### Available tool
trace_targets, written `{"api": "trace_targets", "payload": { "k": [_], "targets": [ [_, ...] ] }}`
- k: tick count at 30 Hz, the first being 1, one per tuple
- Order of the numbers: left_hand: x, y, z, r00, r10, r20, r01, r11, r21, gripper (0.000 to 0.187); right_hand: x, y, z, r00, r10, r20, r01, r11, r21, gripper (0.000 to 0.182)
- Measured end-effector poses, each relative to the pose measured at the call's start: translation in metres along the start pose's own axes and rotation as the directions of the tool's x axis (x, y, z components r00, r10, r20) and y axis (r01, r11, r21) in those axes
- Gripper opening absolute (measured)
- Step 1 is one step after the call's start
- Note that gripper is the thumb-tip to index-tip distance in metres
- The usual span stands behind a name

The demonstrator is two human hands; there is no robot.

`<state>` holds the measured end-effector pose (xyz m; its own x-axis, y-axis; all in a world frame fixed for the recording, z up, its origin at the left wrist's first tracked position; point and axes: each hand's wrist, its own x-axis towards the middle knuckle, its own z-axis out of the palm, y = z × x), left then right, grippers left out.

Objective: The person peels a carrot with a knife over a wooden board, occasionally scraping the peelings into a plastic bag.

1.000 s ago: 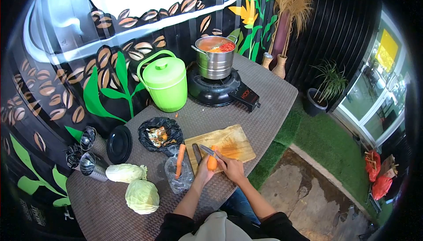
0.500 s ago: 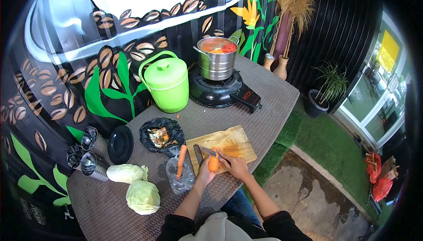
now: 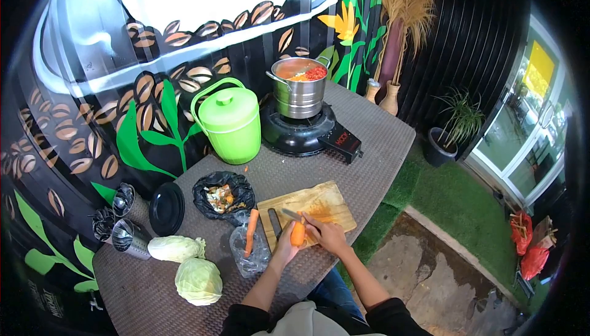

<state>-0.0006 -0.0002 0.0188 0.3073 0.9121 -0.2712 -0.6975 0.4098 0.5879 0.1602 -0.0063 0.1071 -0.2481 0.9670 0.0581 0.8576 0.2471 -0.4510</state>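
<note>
Wooden board (image 3: 335,201) lay between bag (image 3: 246,193) and table edge (image 3: 384,182); above, left hand (image 3: 285,248) closed round carrot (image 3: 298,236), right hand (image 3: 327,236) round knife (image 3: 291,214).

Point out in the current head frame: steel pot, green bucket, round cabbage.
Steel pot (image 3: 299,100): head view, on its outer side wall.
Green bucket (image 3: 235,141): head view, on its front wall below the lid.
Round cabbage (image 3: 198,282): head view, middle of its leaves.
</note>
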Motion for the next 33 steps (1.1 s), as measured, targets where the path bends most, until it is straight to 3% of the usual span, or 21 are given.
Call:
{"api": "trace_targets", "payload": {
  "k": [2, 6, 11, 19, 33],
  "targets": [
    [0.001, -0.004, -0.003, 0.998, -0.006, -0.065, 0.003, 0.999, -0.038, 0.029, -0.003, 0.003, 0.000, 0.996, -0.085, 0.021, 0.084, 0.996, 0.030, 0.045],
    [0.004, -0.004, -0.011, 0.999, -0.008, 0.036, 0.008, 1.000, -0.018, 0.030, -0.006, -0.001, -0.006, 0.996, -0.037, 0.083, 0.036, 0.999, 0.016, 0.045],
    [-0.001, 0.001, -0.001, 1.000, 0.007, 0.022, -0.007, 1.000, -0.011, 0.028, -0.006, -0.002, -0.005, 0.998, -0.051, 0.039, 0.046, 0.993, 0.111, 0.046],
    [-0.001, 0.002, 0.005, 0.999, -0.002, -0.039, 0.002, 1.000, 0.001, 0.029, -0.001, -0.001, 0.012, 1.000, -0.004, -0.014, 0.004, 0.999, 0.045, 0.040],
    [0.002, -0.002, -0.005, 0.997, 0.044, 0.061, -0.040, 0.997, -0.071, 0.027, -0.004, -0.014, 0.031, 0.981, 0.133, -0.139, -0.120, 0.988, 0.101, 0.037]
  ]
}}
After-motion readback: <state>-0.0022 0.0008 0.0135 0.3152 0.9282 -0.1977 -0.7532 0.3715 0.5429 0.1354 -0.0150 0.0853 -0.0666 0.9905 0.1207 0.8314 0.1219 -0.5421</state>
